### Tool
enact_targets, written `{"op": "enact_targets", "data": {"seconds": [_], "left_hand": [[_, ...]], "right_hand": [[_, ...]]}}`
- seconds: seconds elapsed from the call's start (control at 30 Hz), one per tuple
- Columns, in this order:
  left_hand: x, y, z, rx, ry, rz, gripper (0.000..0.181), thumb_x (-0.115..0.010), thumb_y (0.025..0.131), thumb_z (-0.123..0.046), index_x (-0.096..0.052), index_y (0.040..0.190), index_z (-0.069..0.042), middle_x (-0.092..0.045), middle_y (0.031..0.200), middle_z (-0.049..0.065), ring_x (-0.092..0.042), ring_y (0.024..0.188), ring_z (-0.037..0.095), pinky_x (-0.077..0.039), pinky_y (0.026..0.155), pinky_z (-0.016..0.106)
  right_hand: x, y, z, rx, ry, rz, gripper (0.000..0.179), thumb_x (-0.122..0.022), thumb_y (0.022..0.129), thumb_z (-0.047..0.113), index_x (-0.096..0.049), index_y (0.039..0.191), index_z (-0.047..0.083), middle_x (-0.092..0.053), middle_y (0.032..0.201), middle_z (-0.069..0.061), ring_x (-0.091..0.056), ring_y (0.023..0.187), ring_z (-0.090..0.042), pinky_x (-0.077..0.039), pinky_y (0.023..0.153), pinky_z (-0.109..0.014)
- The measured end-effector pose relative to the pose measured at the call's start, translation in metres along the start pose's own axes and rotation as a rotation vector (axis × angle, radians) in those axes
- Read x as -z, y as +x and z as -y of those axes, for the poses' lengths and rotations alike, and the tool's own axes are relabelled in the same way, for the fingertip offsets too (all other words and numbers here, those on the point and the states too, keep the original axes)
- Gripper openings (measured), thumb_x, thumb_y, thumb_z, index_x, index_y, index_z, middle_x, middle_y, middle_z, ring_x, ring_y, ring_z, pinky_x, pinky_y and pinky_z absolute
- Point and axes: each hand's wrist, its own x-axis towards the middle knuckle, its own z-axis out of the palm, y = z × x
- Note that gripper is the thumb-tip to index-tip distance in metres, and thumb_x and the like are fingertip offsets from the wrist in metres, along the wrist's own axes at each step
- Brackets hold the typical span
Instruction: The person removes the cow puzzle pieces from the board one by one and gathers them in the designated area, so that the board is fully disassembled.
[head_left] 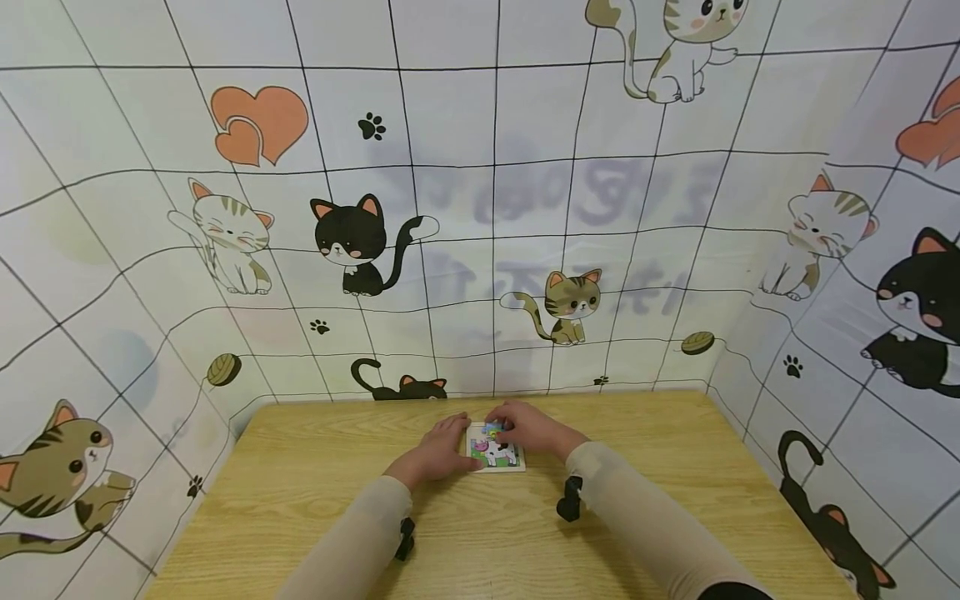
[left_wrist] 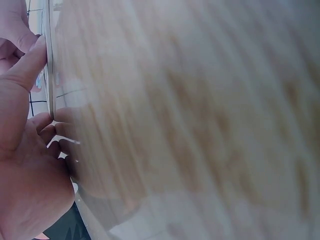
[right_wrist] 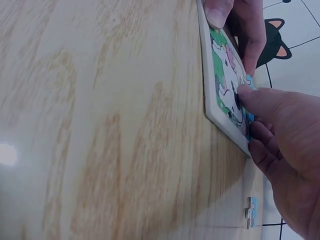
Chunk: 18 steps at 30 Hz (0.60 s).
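Observation:
A small jigsaw puzzle point(head_left: 501, 455) in a white-framed board lies on the table, its picture showing a black-and-white cow on green. My left hand point(head_left: 438, 450) holds the board along its left side, thumb at the near corner and fingers toward the far corner. In the right wrist view, the left thumb point(right_wrist: 216, 16) lies on the frame's edge. Over the board's far right part, my right hand point(head_left: 536, 428) pinches a blue puzzle piece point(head_left: 491, 429), which my fingers partly cover. The right thumb point(right_wrist: 252, 97) is bent down at the picture.
A loose puzzle piece point(right_wrist: 251, 212) lies on the table beyond the board, near the right hand. The wooden table point(head_left: 480, 533) reaches back to a white wall sheet point(head_left: 450, 192) printed with cats and grid lines, which also hangs on both sides.

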Motion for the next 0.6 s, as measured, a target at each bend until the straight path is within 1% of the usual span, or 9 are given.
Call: {"op": "enact_targets", "data": {"seconds": [0.1, 0.23, 0.33, 0.5, 0.6], "left_hand": [[0.001, -0.001, -0.002, -0.003, -0.003, -0.006, 0.096, -0.081, 0.099, -0.055, -0.039, 0.17, -0.005, -0.028, 0.181, 0.015, -0.022, 0.166, 0.044, -0.022, 0.129, 0.07], [0.006, -0.006, -0.011, 0.003, 0.008, 0.001, 0.094, -0.081, 0.1, -0.05, -0.039, 0.17, -0.004, -0.028, 0.18, 0.015, -0.023, 0.166, 0.043, -0.023, 0.13, 0.068], [0.01, -0.009, -0.016, 0.003, 0.014, 0.009, 0.092, -0.081, 0.102, -0.048, -0.039, 0.17, -0.003, -0.027, 0.181, 0.016, -0.023, 0.166, 0.043, -0.023, 0.13, 0.067], [0.01, -0.008, -0.014, -0.007, 0.004, 0.013, 0.093, -0.08, 0.102, -0.049, -0.038, 0.17, -0.002, -0.027, 0.181, 0.016, -0.022, 0.166, 0.045, -0.022, 0.13, 0.069], [0.007, -0.007, -0.011, -0.016, 0.003, 0.008, 0.094, -0.079, 0.101, -0.052, -0.038, 0.17, -0.003, -0.027, 0.181, 0.016, -0.022, 0.166, 0.045, -0.023, 0.128, 0.071]], "right_hand": [[0.0, -0.001, -0.001, 0.002, 0.001, -0.006, 0.036, -0.073, 0.109, 0.012, -0.071, 0.144, 0.003, -0.065, 0.117, -0.007, -0.062, 0.097, -0.016, -0.055, 0.087, -0.042], [0.001, -0.002, 0.0, 0.006, 0.003, -0.012, 0.036, -0.074, 0.109, 0.012, -0.072, 0.143, 0.003, -0.065, 0.117, -0.009, -0.059, 0.094, -0.016, -0.054, 0.085, -0.042], [0.0, -0.002, 0.0, 0.014, -0.04, -0.02, 0.035, -0.075, 0.108, 0.013, -0.073, 0.142, 0.003, -0.065, 0.115, -0.009, -0.058, 0.092, -0.015, -0.054, 0.085, -0.041], [-0.004, -0.001, -0.004, 0.035, -0.15, -0.067, 0.031, -0.078, 0.106, 0.015, -0.077, 0.135, 0.006, -0.065, 0.111, -0.004, -0.057, 0.088, -0.013, -0.053, 0.08, -0.037], [-0.005, -0.002, -0.004, 0.049, -0.173, -0.101, 0.029, -0.078, 0.105, 0.016, -0.078, 0.133, 0.008, -0.063, 0.11, -0.001, -0.055, 0.085, -0.014, -0.051, 0.078, -0.036]]}}
